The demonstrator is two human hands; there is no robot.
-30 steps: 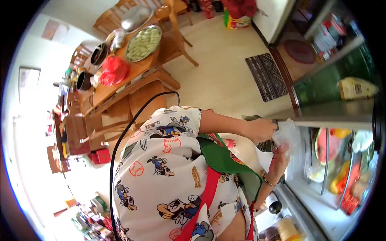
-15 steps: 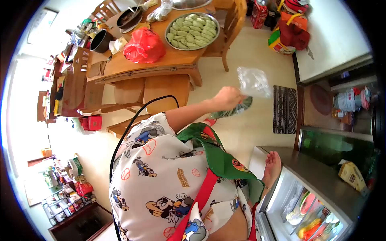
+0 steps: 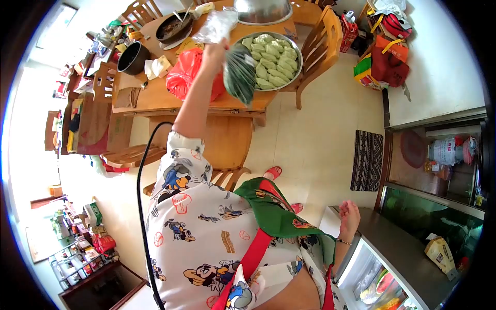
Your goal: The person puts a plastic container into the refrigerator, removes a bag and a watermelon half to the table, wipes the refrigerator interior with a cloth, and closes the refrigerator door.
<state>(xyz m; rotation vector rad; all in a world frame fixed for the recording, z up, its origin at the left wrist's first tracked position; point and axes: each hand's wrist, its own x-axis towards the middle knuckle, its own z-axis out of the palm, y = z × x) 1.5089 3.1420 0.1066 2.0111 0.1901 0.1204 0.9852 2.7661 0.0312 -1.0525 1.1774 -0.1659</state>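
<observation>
My left hand (image 3: 216,58) is closed on a knotted or gathered plastic bag (image 3: 240,75) with dark green contents. The bag hangs beside the round metal tray (image 3: 301,62) of pale green dumplings (image 3: 274,59), partly covering its left edge. The clear, loose plastic of a bag (image 3: 217,26) sticks out above the same hand. Just left of the hand, a red plastic bag (image 3: 183,75) lies on the wooden table (image 3: 155,95). My right hand (image 3: 350,218) is near the edge of the grey-topped fridge (image 3: 382,235), fingers loosely curled, nothing visible in it.
A dark pan (image 3: 173,28) with utensils and a black pot (image 3: 133,58) stand on the table. Wooden chairs (image 3: 320,46) surround it. The fridge compartment (image 3: 372,279) holds produce. A patterned mat (image 3: 367,160) lies on the floor. A black cable (image 3: 142,206) runs along my side.
My left hand has swung up and left, from over the floor to over the table, carrying the bag. My right hand's fingers have curled in from a flatter, spread pose.
</observation>
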